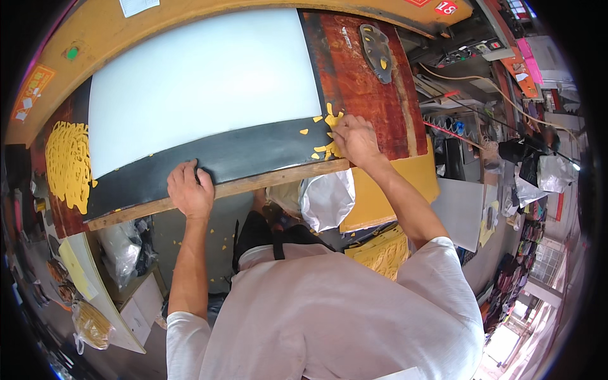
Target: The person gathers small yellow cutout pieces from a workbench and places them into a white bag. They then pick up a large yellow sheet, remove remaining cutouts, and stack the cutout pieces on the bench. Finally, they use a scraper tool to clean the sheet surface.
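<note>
White shirt [329, 316] filled the near view, both forearms running up from six o'clock; left hand [189, 190] lay flat, fingers together, pressed on the near edge of the black sheet [240, 155] at about nine o'clock of centre; right hand [354, 139] sat at the sheet's right corner, around two o'clock, fingertips drawn together on the small yellow scraps [329, 120], though whether it actually pinched one I could not tell; sheet lay across the wooden bench [367, 82], its upper part glaring white; looked thin, limp and light, probably smooth enough to slide, so a flat palm would hold it best; scraps looked flimsy and easy to tear, best lifted by an edge with the nails; yellow pile [66, 164] sat at nine o'clock; white bag [326, 199] hung below the bench edge.
</note>
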Motion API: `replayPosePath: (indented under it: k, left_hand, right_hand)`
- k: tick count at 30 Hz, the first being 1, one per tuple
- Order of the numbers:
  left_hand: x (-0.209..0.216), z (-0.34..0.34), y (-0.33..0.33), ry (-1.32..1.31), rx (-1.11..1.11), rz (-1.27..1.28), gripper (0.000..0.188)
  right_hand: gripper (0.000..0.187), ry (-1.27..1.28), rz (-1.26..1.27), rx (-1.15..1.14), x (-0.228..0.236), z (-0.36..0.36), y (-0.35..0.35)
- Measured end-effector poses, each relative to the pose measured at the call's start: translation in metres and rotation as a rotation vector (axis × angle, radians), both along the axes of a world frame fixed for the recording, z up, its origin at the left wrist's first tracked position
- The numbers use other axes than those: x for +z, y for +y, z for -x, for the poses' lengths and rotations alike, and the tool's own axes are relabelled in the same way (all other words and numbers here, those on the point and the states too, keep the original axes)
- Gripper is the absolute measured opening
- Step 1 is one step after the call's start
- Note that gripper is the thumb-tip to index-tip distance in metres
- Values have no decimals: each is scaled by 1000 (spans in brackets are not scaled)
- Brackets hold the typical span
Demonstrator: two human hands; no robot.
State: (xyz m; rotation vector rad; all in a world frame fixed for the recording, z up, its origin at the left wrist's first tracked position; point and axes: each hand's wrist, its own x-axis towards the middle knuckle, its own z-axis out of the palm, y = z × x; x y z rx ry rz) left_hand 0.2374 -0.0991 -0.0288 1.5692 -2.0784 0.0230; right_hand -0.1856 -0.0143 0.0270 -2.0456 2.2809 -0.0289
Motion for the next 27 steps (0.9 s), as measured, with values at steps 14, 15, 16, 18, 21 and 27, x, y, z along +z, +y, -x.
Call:
replayPosePath:
  k: [14,15,16,18,21,27]
  left_hand:
    - [1,0,0,-18,14,-23,28]
    - [1,0,-1,-19,5,-26,28]
    - [0,0,-1,-29,2,-19,28]
    - [1,0,-2,-23,-6,14,27]
    - [0,1,-1,-11,1,-13,27]
    - [-2,-1,-1,-31,8,-21,28]
  right_hand:
    - [24,-243,147,127,-7,-15,2]
    - [24,-287,234,151,-9,-26,-3]
    - [24,-302,311,195,-11,-35,-8]
    - [21,-277,335,229,-13,-41,-10]
    - [19,-217,138,225,-13,-24,-4]
    - [19,-287,352,-15,-24,-6,-8]
